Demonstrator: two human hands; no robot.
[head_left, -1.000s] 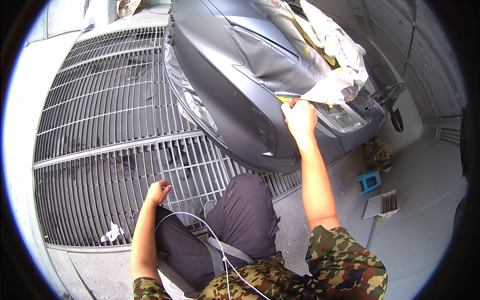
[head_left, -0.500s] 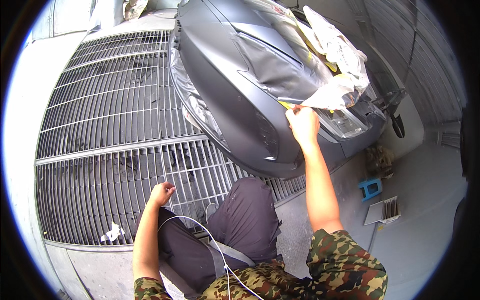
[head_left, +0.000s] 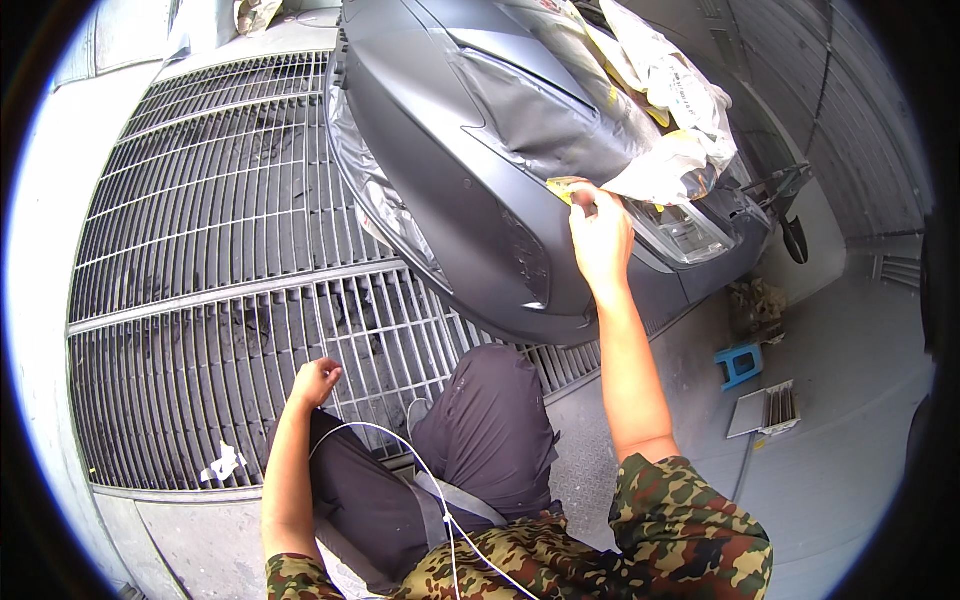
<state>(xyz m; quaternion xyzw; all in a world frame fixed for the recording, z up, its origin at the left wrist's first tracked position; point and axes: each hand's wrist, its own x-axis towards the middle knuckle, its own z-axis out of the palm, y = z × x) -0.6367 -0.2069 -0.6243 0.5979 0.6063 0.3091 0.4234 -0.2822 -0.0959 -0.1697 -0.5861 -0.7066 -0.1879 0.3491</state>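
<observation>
My right hand is raised at the matte grey car body, its fingers pinched on yellow masking tape along a panel edge. White masking sheeting is bunched just above that hand, and wrinkled silver covering lies over the adjoining part. Down at the left, over my leg, my left hand is closed with curled fingers; whether it holds anything is hidden. A thin white cable runs across my dark trousers.
I am low beside a floor grating with a white scrap on it. A blue stool and a slatted metal piece lie to the right. Grey booth walls curve round the car.
My right hand's fingers have shifted slightly upward at the tape, showing more of its yellow end. My left hand stays at about the same place.
</observation>
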